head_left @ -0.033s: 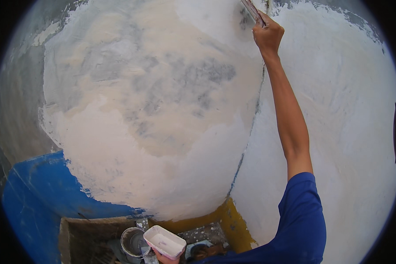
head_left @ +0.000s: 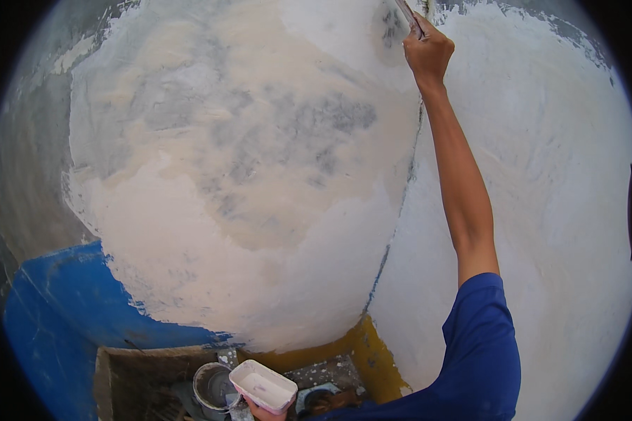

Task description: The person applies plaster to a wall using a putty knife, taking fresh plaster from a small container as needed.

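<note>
On the left wall, spread from the upper left to the centre of the frame, ridges could be left if uneven pressure is put on the scraper; dark grey patches are seen near its middle, where the pale coat appears thin. The right wall, in the right half, could be scored or smeared if the blade is allowed to slip across the corner, since the dark crack between the walls runs up behind the right hand. Control could be weakened by the long reach, as the right arm is stretched from the lower right to the top. At the lower left, the brown trough and the grey bucket could be splashed if the pale tub is tipped, a slip made likelier if the eyes are fixed on the top of the frame.

The tub is found at the bottom centre, just right of the bucket in the picture, directly above the left hand, by which it is grasped from below; most of that hand is hidden. The scraper is clenched in the right hand at the top, slanting from the fist toward the upper left; its far end is cut off by the frame, so contact with the wall cannot be told
</note>
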`<state>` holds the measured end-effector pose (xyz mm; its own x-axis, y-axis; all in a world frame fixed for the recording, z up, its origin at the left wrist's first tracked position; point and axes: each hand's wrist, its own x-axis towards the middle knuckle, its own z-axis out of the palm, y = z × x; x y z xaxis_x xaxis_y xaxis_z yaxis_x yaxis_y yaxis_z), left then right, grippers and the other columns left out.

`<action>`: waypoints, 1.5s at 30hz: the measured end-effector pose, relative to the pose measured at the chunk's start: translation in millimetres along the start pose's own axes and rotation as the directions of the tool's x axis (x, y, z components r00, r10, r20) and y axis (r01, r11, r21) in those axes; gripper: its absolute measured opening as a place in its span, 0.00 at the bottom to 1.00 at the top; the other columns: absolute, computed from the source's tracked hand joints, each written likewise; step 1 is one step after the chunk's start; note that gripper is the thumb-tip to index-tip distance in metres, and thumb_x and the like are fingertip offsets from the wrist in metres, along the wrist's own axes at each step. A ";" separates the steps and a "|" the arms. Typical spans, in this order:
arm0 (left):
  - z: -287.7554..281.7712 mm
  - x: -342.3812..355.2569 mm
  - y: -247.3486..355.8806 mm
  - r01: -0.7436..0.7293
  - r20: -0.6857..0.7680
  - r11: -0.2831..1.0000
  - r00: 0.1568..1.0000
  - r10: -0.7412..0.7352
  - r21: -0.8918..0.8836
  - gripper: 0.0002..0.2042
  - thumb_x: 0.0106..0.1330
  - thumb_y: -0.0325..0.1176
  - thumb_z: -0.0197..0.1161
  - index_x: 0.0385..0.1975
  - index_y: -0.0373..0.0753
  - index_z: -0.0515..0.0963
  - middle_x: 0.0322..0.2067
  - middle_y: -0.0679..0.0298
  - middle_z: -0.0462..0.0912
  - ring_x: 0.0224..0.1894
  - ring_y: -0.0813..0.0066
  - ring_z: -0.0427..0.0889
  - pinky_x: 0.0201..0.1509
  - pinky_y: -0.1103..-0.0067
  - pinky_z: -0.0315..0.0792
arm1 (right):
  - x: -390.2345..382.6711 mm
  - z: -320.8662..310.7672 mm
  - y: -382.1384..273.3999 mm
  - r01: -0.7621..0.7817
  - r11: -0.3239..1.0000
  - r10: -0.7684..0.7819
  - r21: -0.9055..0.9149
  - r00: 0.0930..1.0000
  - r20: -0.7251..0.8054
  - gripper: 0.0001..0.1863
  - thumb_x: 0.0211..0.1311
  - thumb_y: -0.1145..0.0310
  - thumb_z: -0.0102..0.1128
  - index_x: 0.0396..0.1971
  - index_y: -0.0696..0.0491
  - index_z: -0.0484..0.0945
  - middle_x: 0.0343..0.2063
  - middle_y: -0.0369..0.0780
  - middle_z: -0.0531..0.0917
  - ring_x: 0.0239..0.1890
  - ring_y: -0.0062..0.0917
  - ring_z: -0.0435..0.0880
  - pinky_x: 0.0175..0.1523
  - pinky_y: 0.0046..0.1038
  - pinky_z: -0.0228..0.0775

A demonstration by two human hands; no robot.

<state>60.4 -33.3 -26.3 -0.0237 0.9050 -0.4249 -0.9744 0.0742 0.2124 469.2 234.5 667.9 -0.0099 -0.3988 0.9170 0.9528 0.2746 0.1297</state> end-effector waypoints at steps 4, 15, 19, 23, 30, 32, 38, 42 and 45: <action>3.4 0.0 -3.0 -0.001 0.010 0.999 1.000 0.000 0.048 0.37 0.64 0.67 0.44 0.68 0.50 0.59 0.66 0.61 0.63 0.67 0.48 0.62 0.67 0.47 0.58 | -10.3 18.5 -1.2 0.215 0.937 -0.165 -0.275 0.967 0.192 0.24 0.43 0.76 0.59 0.46 0.54 0.82 0.20 0.47 0.82 0.22 0.39 0.82 0.31 0.34 0.76; 4.8 -10.1 -0.1 -0.023 -0.056 0.999 0.998 0.025 0.050 0.36 0.64 0.66 0.46 0.67 0.51 0.60 0.66 0.61 0.64 0.66 0.50 0.64 0.66 0.47 0.59 | 32.4 -3.0 5.4 -0.036 0.996 0.035 -0.084 0.999 -0.016 0.17 0.48 0.78 0.52 0.39 0.56 0.84 0.27 0.54 0.81 0.32 0.49 0.82 0.36 0.41 0.74; 29.3 -26.0 -7.0 -0.043 -0.059 0.992 0.997 0.050 0.115 0.36 0.64 0.67 0.45 0.68 0.51 0.59 0.66 0.61 0.64 0.66 0.50 0.64 0.66 0.47 0.59 | 11.7 5.9 20.1 0.008 0.997 -0.002 -0.070 0.997 0.076 0.17 0.47 0.79 0.51 0.38 0.58 0.83 0.26 0.54 0.81 0.32 0.49 0.82 0.36 0.42 0.74; 6.7 -19.9 -1.6 -0.078 -0.102 0.992 0.991 0.088 0.102 0.37 0.64 0.68 0.45 0.68 0.51 0.59 0.66 0.61 0.64 0.65 0.49 0.64 0.66 0.47 0.60 | -36.9 -6.3 -3.5 0.043 0.998 -0.049 0.044 0.987 0.153 0.16 0.52 0.78 0.59 0.42 0.50 0.84 0.31 0.47 0.85 0.28 0.38 0.85 0.35 0.26 0.75; -14.8 -5.1 -0.8 -0.027 -0.046 0.998 0.998 0.030 0.061 0.37 0.64 0.67 0.44 0.68 0.52 0.59 0.66 0.62 0.65 0.65 0.49 0.64 0.66 0.47 0.60 | -5.7 -15.9 -1.8 -0.015 1.000 0.015 -0.003 0.999 0.045 0.17 0.51 0.78 0.58 0.43 0.53 0.84 0.24 0.48 0.84 0.24 0.38 0.84 0.32 0.28 0.75; -17.0 -0.1 -2.6 0.012 -0.013 0.998 1.000 -0.011 0.061 0.37 0.64 0.68 0.45 0.68 0.52 0.59 0.66 0.61 0.64 0.65 0.48 0.64 0.66 0.46 0.59 | 6.4 4.0 29.5 0.105 0.970 -0.091 -0.218 0.993 0.077 0.22 0.45 0.75 0.59 0.45 0.53 0.83 0.19 0.48 0.82 0.21 0.40 0.83 0.33 0.32 0.77; 0.0 -7.1 -3.3 -0.052 -0.046 0.996 0.997 0.055 0.070 0.36 0.65 0.66 0.45 0.68 0.51 0.58 0.66 0.61 0.64 0.66 0.49 0.64 0.66 0.47 0.59 | -28.9 2.9 -17.2 0.041 0.995 -0.023 -0.089 0.982 0.187 0.21 0.46 0.77 0.60 0.45 0.53 0.83 0.21 0.48 0.83 0.20 0.36 0.83 0.31 0.29 0.76; 17.2 -14.3 -9.2 -0.029 0.016 0.998 0.999 0.028 0.059 0.36 0.65 0.66 0.45 0.68 0.50 0.58 0.66 0.62 0.64 0.66 0.50 0.63 0.67 0.47 0.58 | 12.9 -10.5 21.4 0.018 1.000 -0.018 -0.012 1.000 -0.007 0.18 0.49 0.77 0.59 0.42 0.52 0.85 0.27 0.47 0.85 0.25 0.37 0.85 0.35 0.29 0.76; 17.6 -13.3 -6.2 -0.040 -0.055 0.995 0.997 0.045 0.087 0.36 0.65 0.66 0.45 0.68 0.49 0.59 0.66 0.62 0.64 0.67 0.50 0.63 0.67 0.47 0.58 | 39.0 10.1 40.3 0.030 0.998 -0.033 -0.050 0.998 -0.046 0.16 0.47 0.77 0.55 0.39 0.56 0.84 0.26 0.51 0.83 0.29 0.44 0.83 0.36 0.37 0.75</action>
<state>70.7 -38.4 -6.5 -0.0799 0.8828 -0.4629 -0.9496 0.0738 0.3047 504.2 238.9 712.8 -0.0271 -0.4474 0.8939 0.9659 0.2186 0.1387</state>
